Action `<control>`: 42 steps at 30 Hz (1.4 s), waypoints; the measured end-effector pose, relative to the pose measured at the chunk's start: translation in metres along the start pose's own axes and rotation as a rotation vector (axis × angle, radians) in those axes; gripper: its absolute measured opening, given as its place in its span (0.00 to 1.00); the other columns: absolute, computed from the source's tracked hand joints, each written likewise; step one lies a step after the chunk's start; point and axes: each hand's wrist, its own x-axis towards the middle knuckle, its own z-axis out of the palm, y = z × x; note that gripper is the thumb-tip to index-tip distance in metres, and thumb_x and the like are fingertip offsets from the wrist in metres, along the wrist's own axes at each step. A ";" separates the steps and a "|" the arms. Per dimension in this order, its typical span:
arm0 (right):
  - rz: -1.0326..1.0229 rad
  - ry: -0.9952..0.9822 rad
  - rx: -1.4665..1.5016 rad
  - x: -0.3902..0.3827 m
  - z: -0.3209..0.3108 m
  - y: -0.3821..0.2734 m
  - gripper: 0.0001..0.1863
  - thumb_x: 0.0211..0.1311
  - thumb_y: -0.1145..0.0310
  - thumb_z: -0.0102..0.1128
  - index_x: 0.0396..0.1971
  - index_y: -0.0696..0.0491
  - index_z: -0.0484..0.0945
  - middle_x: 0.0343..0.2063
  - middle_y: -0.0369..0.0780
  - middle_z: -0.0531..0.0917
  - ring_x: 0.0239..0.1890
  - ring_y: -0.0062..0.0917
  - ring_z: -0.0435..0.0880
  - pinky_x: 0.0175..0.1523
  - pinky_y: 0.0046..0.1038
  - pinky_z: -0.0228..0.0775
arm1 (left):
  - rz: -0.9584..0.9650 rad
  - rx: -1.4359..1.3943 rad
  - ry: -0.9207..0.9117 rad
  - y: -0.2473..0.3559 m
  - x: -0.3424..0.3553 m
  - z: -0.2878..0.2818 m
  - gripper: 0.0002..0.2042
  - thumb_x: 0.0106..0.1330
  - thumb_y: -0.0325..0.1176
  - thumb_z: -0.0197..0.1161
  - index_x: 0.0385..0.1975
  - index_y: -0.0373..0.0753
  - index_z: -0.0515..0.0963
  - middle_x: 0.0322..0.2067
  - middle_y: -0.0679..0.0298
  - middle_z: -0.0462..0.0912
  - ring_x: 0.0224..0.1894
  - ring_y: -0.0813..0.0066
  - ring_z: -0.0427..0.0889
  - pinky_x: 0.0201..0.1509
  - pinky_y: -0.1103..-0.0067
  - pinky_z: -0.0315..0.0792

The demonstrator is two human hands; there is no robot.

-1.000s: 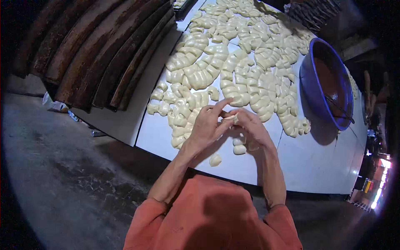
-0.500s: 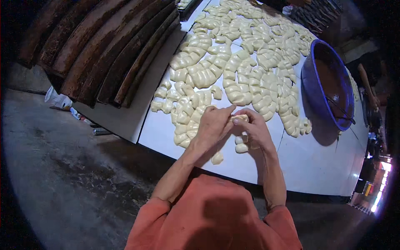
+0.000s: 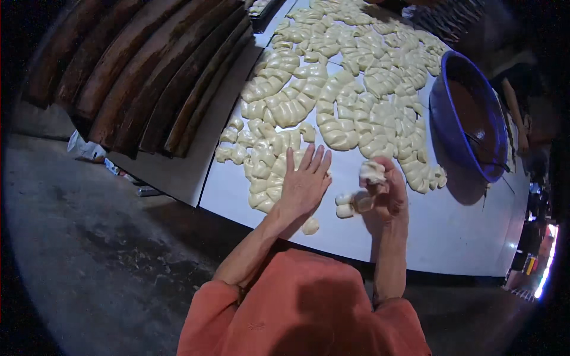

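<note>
The left hand [image 3: 306,181] lies flat with its fingers spread and released, palm down on the white table [image 3: 463,237], gripping nothing; its fingertips reach the near edge of the mass of pale dough pieces [image 3: 350,89] that covers the table beyond them, and more of those pieces sit just to the left of its thumb side. The right hand [image 3: 386,193] is curled shut around a lump of dough [image 3: 372,172], which sticks out above the bent fingers; how tightly they pinch it is hard to judge from this angle. Just left of those fingers, between the two hands, a few small dough pieces [image 3: 350,203] lie on the table, and another lone piece [image 3: 310,225] rests below the left wrist. Well to the right of the right hand's fingers stands a blue basin [image 3: 442,118]. Far left of the left fingers, dark wooden boards [image 3: 136,77] are stacked beside the table.
</note>
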 end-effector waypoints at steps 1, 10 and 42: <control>-0.016 0.005 0.002 0.002 0.000 -0.001 0.19 0.54 0.75 0.62 0.48 0.58 0.76 0.37 0.41 0.83 0.36 0.24 0.83 0.41 0.26 0.80 | 0.017 -0.001 0.001 0.000 0.000 -0.004 0.33 0.67 0.43 0.60 0.70 0.39 0.59 0.70 0.55 0.62 0.75 0.55 0.52 0.71 0.39 0.39; 0.027 0.121 -0.401 0.001 -0.007 -0.002 0.17 0.61 0.72 0.64 0.49 0.59 0.77 0.35 0.38 0.84 0.35 0.18 0.84 0.37 0.20 0.78 | -0.304 -1.267 -0.182 0.043 0.036 -0.050 0.20 0.64 0.33 0.69 0.53 0.29 0.78 0.43 0.58 0.86 0.43 0.77 0.82 0.47 0.81 0.76; -0.083 0.253 -1.772 0.093 -0.191 -0.291 0.13 0.63 0.62 0.58 0.39 0.58 0.77 0.34 0.40 0.82 0.38 0.26 0.79 0.46 0.34 0.71 | -0.210 -1.286 -0.387 0.140 0.102 -0.012 0.21 0.72 0.35 0.60 0.61 0.34 0.72 0.49 0.55 0.84 0.49 0.72 0.82 0.54 0.76 0.76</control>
